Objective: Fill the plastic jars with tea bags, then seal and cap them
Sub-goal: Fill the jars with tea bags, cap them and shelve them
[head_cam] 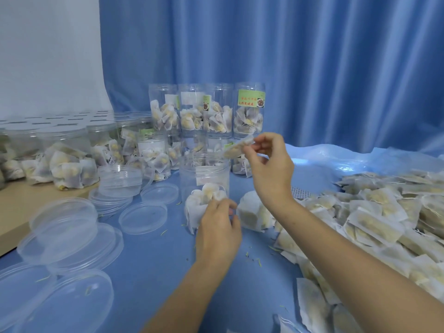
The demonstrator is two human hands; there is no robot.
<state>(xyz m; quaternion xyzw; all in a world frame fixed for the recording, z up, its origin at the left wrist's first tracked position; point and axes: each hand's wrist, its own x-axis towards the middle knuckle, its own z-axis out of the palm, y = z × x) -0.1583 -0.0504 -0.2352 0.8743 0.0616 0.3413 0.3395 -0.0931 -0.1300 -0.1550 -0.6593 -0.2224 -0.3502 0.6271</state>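
Lying nearest, clear plastic lids (72, 239) overlap at the left, some cut off by the frame's lower edge, and a heap of tea bags (374, 224) runs off the right edge. Between them bare blue tabletop (153, 255) stays open. The left hand (217, 230) curls against the open jar (204, 186), holding a few bags at its base. The right hand (269, 164) pinches one blurred tea bag (237, 146) above the jar's mouth. Behind, stacked labelled jars (248, 110) hold bags.
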